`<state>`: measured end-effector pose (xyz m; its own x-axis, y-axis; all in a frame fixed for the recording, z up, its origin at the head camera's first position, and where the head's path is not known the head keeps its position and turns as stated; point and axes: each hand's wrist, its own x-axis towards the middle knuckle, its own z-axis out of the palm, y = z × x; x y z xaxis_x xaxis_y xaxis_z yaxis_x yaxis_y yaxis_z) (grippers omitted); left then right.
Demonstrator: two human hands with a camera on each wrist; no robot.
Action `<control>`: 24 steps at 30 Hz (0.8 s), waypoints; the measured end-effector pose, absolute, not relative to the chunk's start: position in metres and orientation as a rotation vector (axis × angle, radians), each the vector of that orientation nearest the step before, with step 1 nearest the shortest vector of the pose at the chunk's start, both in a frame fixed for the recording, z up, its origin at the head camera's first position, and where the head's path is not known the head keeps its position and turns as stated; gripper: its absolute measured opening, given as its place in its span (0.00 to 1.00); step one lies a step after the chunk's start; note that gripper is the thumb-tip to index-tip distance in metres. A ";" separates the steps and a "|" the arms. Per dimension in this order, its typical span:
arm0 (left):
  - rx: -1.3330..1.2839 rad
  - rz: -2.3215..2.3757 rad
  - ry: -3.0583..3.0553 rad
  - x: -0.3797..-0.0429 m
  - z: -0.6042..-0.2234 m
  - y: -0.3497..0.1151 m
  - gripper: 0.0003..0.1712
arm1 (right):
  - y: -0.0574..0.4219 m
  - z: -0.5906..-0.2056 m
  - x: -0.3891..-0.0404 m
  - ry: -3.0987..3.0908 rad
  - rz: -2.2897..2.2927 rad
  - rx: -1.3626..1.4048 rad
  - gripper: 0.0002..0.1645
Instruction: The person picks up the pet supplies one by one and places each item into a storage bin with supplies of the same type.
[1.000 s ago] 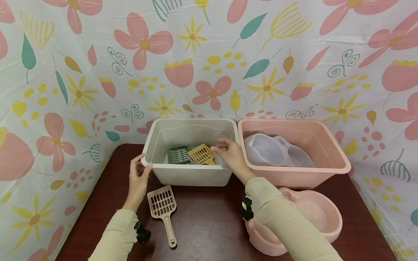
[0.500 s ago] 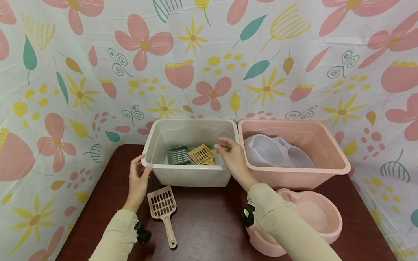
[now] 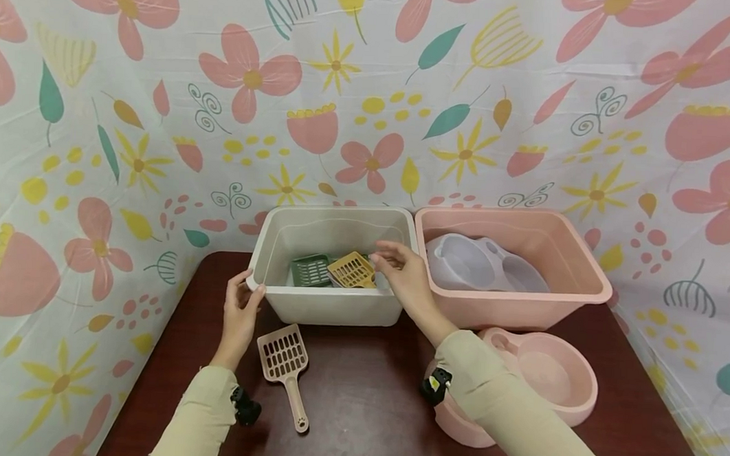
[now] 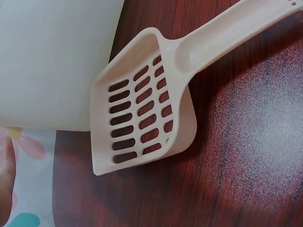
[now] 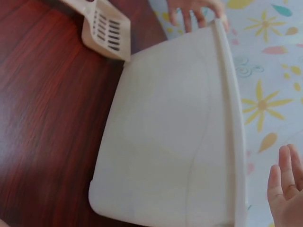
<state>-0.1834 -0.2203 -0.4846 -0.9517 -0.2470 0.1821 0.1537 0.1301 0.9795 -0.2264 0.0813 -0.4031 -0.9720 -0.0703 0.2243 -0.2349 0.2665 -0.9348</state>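
In the head view my left hand (image 3: 241,314) holds the front left corner of a pale grey litter box (image 3: 336,308), thumb on the front rim and fingers at the side. My right hand (image 3: 405,270) hovers over the box's right end, its fingers loosely extended and holding nothing; in the right wrist view its fingers (image 5: 285,177) look straight. Inside lie a green litter scoop (image 3: 311,272) and a yellow litter scoop (image 3: 353,271), their handles mostly hidden by the front wall. A beige litter scoop (image 3: 284,354) lies on the table in front.
A pink litter box (image 3: 509,308) stands against the grey one on the right, holding a lavender double pet bowl (image 3: 465,261). In front of it, partly under my right forearm, is a pink double pet bowl (image 3: 546,375). A flowered cloth (image 3: 372,84) hangs behind the dark wooden table (image 3: 362,400).
My right hand has drawn slightly away from the yellow scoop, and its forearm has shifted a little right. The left hand stays on the grey box's corner.
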 end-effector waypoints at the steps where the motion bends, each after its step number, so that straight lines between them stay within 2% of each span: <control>1: 0.101 -1.886 -2.114 -0.185 -0.488 -0.222 0.28 | 0.081 -0.402 -0.225 -2.389 1.810 0.290 0.19; 12: 0.153 -1.836 -2.135 -0.192 -0.497 -0.228 0.27 | 0.075 -0.386 -0.204 -2.396 1.946 0.314 0.20; 18: 0.162 -1.868 -2.172 -0.191 -0.494 -0.231 0.29 | 0.068 -0.389 -0.190 -2.397 1.980 0.390 0.19; 24: 0.185 -1.817 -2.218 -0.190 -0.486 -0.230 0.26 | 0.059 -0.395 -0.180 -2.370 2.007 0.427 0.17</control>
<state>-0.1903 -0.2296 -0.4855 -0.9561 -0.2652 0.1244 0.0697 0.2064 0.9760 -0.1796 0.0586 -0.3954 -0.9629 -0.2015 0.1794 -0.2102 0.1432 -0.9671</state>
